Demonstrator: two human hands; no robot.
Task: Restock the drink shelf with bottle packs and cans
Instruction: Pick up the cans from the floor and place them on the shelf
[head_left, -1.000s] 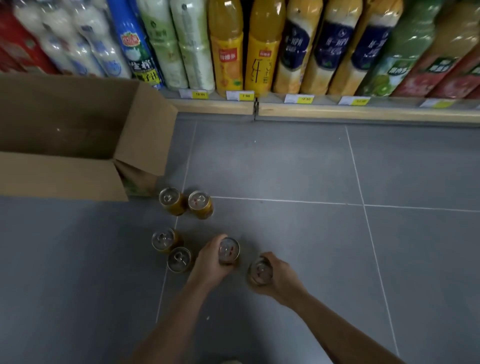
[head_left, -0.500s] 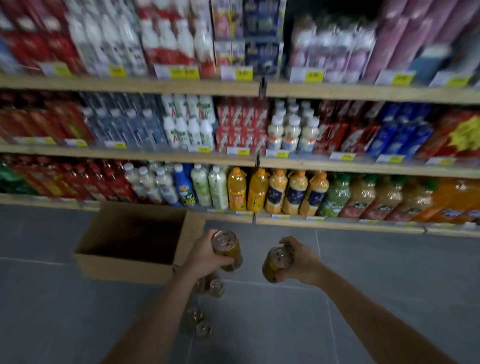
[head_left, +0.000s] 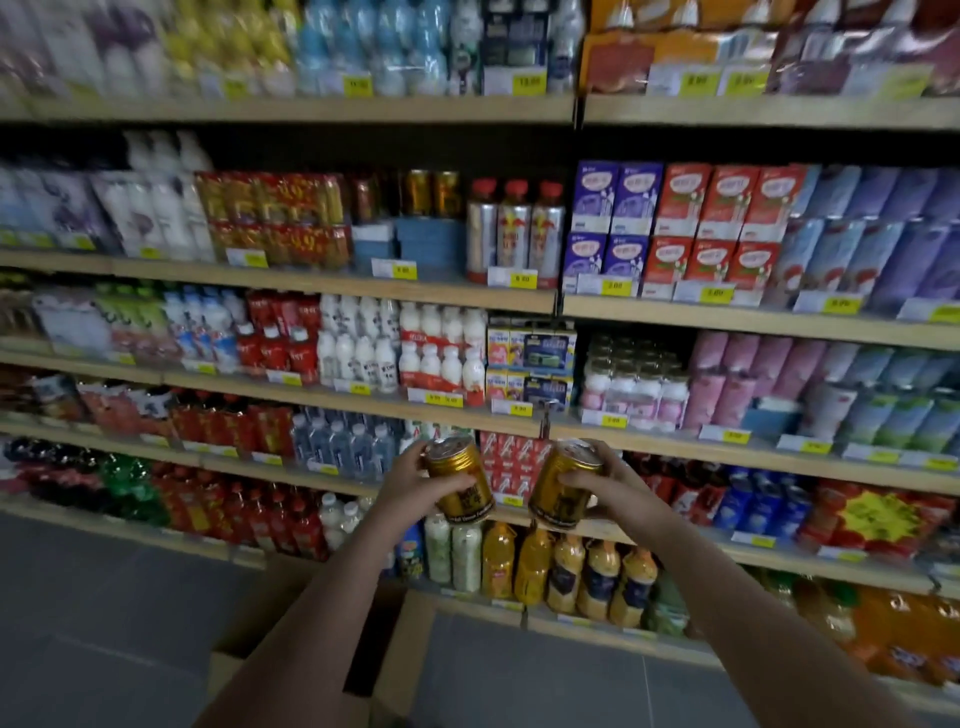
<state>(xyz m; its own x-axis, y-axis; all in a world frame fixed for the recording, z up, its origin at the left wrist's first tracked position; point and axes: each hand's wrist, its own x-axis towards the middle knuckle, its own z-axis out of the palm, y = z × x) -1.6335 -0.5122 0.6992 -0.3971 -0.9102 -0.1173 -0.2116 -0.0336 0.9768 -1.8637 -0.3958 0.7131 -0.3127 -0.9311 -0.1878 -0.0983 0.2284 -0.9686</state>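
My left hand (head_left: 410, 480) grips a gold can (head_left: 460, 480) around its side, tilted slightly left. My right hand (head_left: 610, 486) grips a second gold can (head_left: 563, 486), tilted right. Both cans are held up side by side, a short gap apart, in front of the drink shelf (head_left: 332, 283). On that upper shelf, gold cans of the same kind (head_left: 434, 193) stand behind blue boxes (head_left: 423, 241), with dark room above them.
Shelves packed with bottles, cartons and cans fill the view on several levels. Juice bottles (head_left: 566, 574) stand on the lowest shelf below my hands. An open cardboard box (head_left: 228, 660) sits on the grey floor (head_left: 519, 680) under my left forearm.
Both hands lifted a can each off the floor and raised them to mid-shelf height. My view swung up from the floor to the upper shelves.
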